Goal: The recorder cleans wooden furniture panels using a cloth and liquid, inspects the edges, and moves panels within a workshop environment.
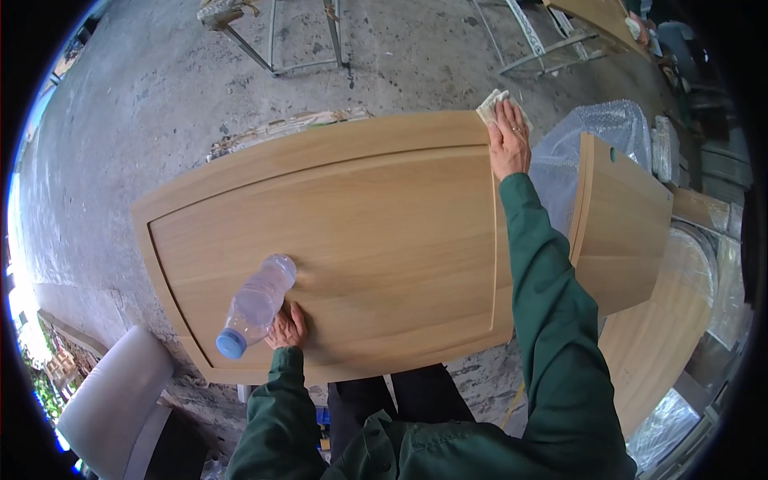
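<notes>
Wood panel (384, 240), right grip (510, 144) holding white cloth (489, 104), left grip (288, 329) partly behind clear bottle (260, 300), hold unclear

Grey concrete floor (416, 76), stained and dotted with dark flecks, fills the upper part of the frame. A metal-legged stand (249, 50) is at the top, left of centre, and a metal trestle (526, 30) at the upper right. A grey padded seat (120, 400) sits at the lower left, with green foliage (38, 382) beyond it at the rim. Bright light enters along the left edge; the far right is darker, with clear bubble wrap (636, 124) at the upper right.
</notes>
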{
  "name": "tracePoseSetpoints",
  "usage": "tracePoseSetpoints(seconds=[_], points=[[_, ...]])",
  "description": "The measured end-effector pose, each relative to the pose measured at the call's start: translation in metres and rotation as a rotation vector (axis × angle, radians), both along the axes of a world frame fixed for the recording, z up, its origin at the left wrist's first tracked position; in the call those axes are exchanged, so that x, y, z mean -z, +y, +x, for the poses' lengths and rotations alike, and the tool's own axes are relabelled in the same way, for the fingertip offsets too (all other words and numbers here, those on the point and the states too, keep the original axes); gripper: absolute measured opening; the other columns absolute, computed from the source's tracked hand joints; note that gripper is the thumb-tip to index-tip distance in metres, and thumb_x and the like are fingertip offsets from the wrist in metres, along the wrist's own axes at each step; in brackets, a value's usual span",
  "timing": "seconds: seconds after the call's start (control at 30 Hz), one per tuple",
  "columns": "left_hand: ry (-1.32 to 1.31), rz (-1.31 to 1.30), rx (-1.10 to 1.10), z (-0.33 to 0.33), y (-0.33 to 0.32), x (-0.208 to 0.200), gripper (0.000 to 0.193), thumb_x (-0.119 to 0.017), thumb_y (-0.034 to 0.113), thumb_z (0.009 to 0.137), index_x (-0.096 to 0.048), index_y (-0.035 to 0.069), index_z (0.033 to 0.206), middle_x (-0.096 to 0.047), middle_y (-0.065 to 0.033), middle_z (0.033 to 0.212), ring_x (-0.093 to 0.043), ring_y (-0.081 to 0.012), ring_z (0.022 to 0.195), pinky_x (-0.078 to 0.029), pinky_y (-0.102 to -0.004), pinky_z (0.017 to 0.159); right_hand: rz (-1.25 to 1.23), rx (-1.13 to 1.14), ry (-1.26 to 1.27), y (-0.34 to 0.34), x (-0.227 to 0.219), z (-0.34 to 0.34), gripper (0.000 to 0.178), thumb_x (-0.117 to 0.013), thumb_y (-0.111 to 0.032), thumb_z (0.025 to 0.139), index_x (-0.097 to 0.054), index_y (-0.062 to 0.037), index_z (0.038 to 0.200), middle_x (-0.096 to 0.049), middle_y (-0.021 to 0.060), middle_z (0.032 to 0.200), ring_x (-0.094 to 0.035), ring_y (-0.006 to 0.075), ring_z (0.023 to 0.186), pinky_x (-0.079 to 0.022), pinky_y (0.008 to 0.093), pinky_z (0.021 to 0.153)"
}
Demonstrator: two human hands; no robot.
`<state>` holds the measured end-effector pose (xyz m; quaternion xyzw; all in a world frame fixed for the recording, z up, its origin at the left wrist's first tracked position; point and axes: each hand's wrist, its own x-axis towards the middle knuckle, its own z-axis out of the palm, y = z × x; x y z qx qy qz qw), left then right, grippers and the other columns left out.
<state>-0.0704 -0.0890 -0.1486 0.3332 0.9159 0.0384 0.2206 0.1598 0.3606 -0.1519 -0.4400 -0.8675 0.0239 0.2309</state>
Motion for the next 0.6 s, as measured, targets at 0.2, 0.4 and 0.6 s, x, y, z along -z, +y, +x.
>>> tracePoseSetpoints(seconds=[0.2,0.4,0.6], points=[[0.009,-0.006,-0.025,-0.004,-0.007,0.001,0.062,-0.04,0.038,0.085,-0.029,-0.002,0.131,-0.034,-0.0288,0.13,-0.028,-0.043,0.122,-0.017,-0.0492,0.101,-0.235,-0.026,-0.061,-0.131,-0.011,0.08,0.038,-0.049,-0.011,0.084,-0.049,-0.0023,0.121,-0.043,0.014,0.13,-0.034,0.032,0.125,-0.024,0.0441,0.103],[0.03,-0.021,-0.02,-0.001,-0.006,0.003,0.061,-0.041,0.038,0.085,-0.03,-0.002,0.13,-0.035,-0.0285,0.13,-0.028,-0.0429,0.121,-0.017,-0.0495,0.101,-0.268,0.047,-0.1,-0.195,-0.019,0.11,0.039,-0.051,-0.011,0.083,-0.049,-0.0016,0.121,-0.042,0.0172,0.13,-0.035,0.0362,0.123,-0.025,0.0463,0.103],[0.11,-0.045,0.012,-0.002,-0.01,0.01,0.056,-0.042,0.037,0.085,-0.035,-0.003,0.125,-0.037,-0.0275,0.127,-0.029,-0.0426,0.12,-0.016,-0.0501,0.102,-0.034,-0.194,-0.003,-0.045,-0.007,0.015,0.041,-0.055,-0.012,0.08,-0.051,-0.0061,0.12,-0.046,0.0118,0.127,-0.041,0.0308,0.117,-0.032,0.043,0.097]])
